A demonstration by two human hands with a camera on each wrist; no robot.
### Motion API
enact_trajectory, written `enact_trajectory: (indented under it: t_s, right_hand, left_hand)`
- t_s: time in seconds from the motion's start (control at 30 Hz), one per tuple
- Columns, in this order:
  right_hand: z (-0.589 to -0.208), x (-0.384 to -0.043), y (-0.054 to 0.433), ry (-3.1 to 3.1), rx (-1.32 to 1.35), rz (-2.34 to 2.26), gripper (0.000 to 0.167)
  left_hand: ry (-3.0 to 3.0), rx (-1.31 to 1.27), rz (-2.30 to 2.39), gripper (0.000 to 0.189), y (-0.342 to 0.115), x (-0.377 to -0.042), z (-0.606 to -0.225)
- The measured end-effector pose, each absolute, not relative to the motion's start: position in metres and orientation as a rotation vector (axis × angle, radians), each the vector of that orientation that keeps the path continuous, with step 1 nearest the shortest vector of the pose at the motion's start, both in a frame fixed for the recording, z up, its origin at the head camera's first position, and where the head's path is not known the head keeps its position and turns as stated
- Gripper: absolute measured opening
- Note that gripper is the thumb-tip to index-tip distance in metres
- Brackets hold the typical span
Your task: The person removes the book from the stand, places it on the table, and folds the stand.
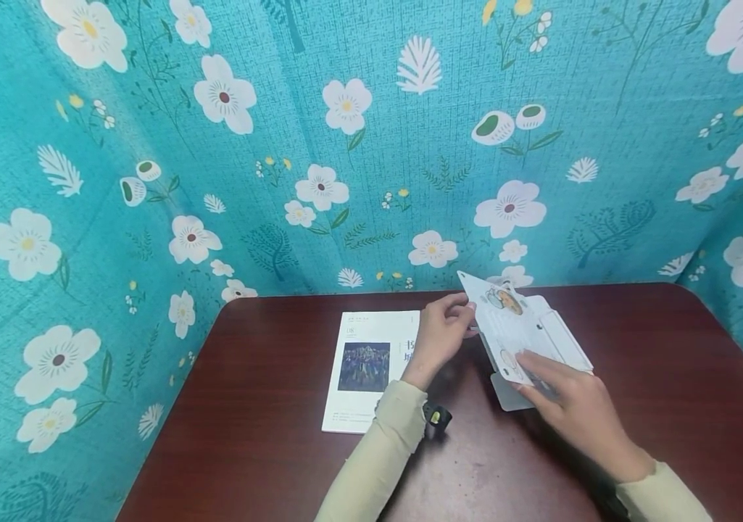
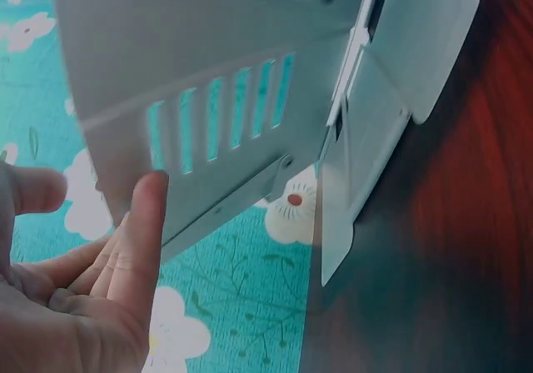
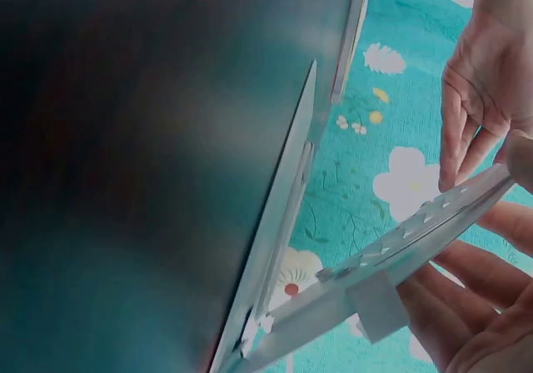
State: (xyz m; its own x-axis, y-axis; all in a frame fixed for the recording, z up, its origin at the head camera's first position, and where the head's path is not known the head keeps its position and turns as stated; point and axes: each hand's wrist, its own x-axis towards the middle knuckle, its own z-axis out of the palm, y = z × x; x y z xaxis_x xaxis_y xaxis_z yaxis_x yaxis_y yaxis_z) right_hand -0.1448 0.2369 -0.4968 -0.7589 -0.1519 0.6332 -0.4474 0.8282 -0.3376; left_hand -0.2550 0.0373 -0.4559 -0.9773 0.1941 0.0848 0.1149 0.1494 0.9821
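Note:
A white metal folding book stand [image 1: 504,330], with slots, hinges and a cartoon print on its panel, stands tilted up at the right of the table. My right hand [image 1: 573,409] holds the panel by its near edge, the thumb [image 3: 520,161] on one face and the fingers on the other. At the panel's far left edge is my left hand [image 1: 444,326]. Its extended index finger [image 2: 150,215] meets the slotted back face in the left wrist view. The stand's base plate [image 2: 433,40] lies folded out at the hinge, low over the table.
A white magazine [image 1: 364,406] with a dark blue cover picture lies left of the stand, partly under my left forearm. A small black device [image 1: 438,420] sits by the left sleeve. The brown table [image 1: 241,406] ends at a teal flowered curtain [image 1: 345,159].

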Motion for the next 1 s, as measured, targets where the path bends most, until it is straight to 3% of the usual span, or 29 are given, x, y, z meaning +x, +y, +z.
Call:
enact_trajectory:
  t_s: [0.3,0.77,1.0]
  right_hand:
    - [-0.500,-0.144,0.229,-2.437,0.484,0.593,0.054]
    - [-0.505,-0.141,0.224,-2.629,0.598,0.606,0.039]
    - [-0.504,-0.139,0.224,-2.728,0.645,0.651,0.045]
  left_hand:
    - [2.496,0.267,1.829,0.033,0.029,-0.261,-0.460]
    - [2.722,0.226,1.360,0.041,0.019,-0.267,-0.480]
    - [2.742,0.197,1.223,0.047,0.016,-0.269,-0.490]
